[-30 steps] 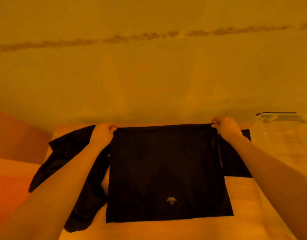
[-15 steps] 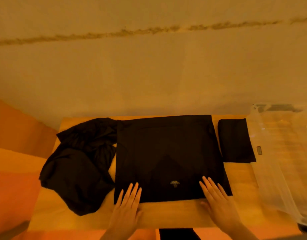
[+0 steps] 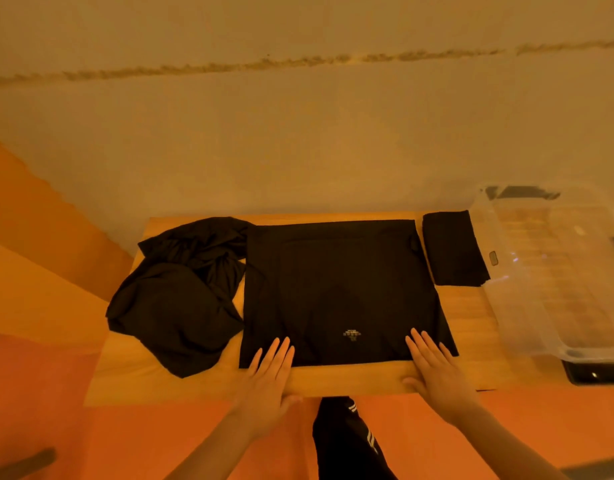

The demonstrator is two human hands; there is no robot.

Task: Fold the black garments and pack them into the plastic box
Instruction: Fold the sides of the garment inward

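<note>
A black garment (image 3: 336, 282) with a small pale logo lies flat and folded into a square in the middle of the wooden table (image 3: 350, 377). My left hand (image 3: 269, 374) and my right hand (image 3: 433, 367) lie flat at its near edge, fingers straight, fingertips on the cloth. A crumpled pile of black garments (image 3: 180, 292) sits at the table's left. A small folded black garment (image 3: 452, 256) lies at the right, beside the clear plastic box (image 3: 527, 317).
The plastic box stands at the table's right end, its near corner over a dark object (image 3: 596, 374). A plain wall rises behind the table. Orange floor surrounds it. My dark trouser leg (image 3: 347, 441) shows below the front edge.
My hands let go of the garment's far edge and came back to its near edge, where they now lie flat. The view has tilted down and pulled back.
</note>
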